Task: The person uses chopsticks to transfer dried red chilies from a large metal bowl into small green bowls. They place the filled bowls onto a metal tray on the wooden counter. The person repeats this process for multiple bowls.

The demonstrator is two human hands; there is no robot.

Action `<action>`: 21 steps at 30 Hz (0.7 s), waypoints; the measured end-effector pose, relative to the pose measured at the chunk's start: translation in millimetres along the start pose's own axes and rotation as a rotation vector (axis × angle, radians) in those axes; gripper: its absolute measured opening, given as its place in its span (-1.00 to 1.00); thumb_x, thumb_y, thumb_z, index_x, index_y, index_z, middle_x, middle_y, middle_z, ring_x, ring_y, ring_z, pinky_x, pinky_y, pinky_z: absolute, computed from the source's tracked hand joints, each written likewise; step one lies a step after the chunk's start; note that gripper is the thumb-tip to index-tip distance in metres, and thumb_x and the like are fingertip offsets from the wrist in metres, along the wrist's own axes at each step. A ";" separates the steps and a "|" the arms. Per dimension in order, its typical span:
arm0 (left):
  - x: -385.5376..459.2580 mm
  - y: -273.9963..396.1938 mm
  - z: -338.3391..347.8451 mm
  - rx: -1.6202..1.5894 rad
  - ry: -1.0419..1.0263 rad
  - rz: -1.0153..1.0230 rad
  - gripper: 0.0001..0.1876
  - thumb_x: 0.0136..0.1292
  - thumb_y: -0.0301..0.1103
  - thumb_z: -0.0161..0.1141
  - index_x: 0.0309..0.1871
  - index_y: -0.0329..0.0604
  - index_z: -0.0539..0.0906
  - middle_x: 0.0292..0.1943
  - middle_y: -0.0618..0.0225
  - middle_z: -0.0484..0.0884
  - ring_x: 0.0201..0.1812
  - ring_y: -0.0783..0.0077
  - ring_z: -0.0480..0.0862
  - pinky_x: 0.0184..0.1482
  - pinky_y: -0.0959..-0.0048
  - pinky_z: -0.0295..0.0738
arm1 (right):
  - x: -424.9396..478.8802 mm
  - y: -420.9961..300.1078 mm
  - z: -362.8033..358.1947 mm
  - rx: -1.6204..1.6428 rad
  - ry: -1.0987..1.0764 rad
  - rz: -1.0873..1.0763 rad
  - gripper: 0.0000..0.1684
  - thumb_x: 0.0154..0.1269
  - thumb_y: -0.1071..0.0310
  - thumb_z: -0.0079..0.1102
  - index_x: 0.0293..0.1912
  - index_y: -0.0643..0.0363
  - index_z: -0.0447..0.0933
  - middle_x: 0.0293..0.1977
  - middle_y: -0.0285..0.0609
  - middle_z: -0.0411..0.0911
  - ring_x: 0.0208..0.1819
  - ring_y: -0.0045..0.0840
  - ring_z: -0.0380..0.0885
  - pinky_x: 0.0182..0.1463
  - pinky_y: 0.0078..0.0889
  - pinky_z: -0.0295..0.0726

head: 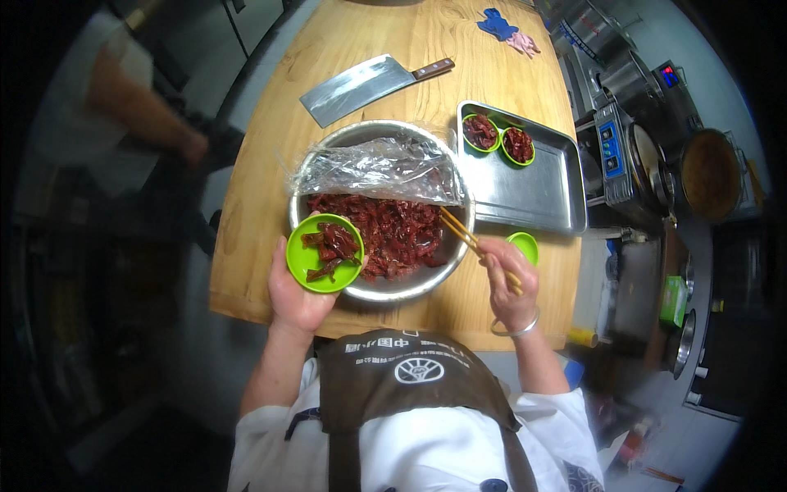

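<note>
My left hand holds a small lime-green bowl over the near left rim of a large metal basin. Several dark red strips of meat lie in that bowl. In my right hand is a pair of wooden chopsticks, their tips inside the basin near its right wall. Dark red sliced meat covers the basin's floor, and crumpled clear plastic wrap lies over its far half. Partly behind my right hand, another green bowl stands on the wooden table.
A steel tray right of the basin bears two green bowls filled with meat. Beyond the basin lies a cleaver. Blue and pink cloths rest at the far right. Cooking equipment lines the right side; another person's arm is at left.
</note>
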State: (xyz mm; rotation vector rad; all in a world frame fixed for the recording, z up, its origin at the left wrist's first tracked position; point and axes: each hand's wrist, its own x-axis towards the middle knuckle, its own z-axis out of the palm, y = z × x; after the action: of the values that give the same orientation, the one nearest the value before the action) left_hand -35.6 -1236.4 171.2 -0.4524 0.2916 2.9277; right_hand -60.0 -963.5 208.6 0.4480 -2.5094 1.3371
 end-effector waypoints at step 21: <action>-1.7 3.7 -4.4 0.001 0.020 0.032 -0.43 0.33 0.06 -0.23 0.29 -0.08 0.23 0.23 0.09 0.30 0.25 0.05 0.29 0.24 -0.15 0.13 | 21.3 -13.9 -19.2 0.040 -0.212 -0.053 -0.85 0.11 0.61 0.12 -0.27 0.31 0.55 -0.30 -0.02 0.56 -0.29 -0.33 0.56 -0.23 -0.46 0.51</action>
State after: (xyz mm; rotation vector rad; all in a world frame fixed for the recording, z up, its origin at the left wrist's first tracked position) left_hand -33.4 -1241.2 168.2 -0.4822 0.3051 2.9555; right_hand -72.6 -957.8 237.4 0.6937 -2.6205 1.3871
